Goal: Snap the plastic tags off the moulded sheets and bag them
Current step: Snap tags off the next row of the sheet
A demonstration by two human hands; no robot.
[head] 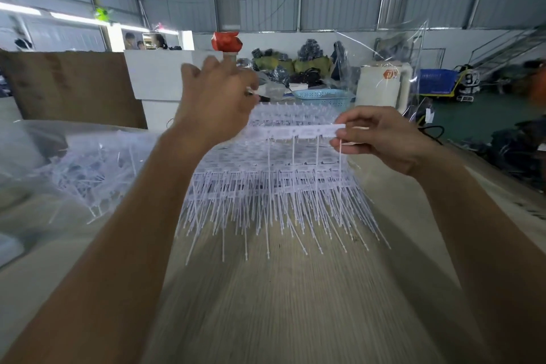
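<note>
Two hands are raised above the wooden table. The right hand pinches the end of a white moulded strip, from which several thin tags hang down. The left hand is lifted at the strip's other end, fingers curled (blurred, so whether it grips anything I cannot tell). Beneath them a stack of moulded sheets lies on the table, tags fanning toward the camera. A clear bag of loose tags sits to the left.

White plastic tags on matt wood-grain table.
</note>
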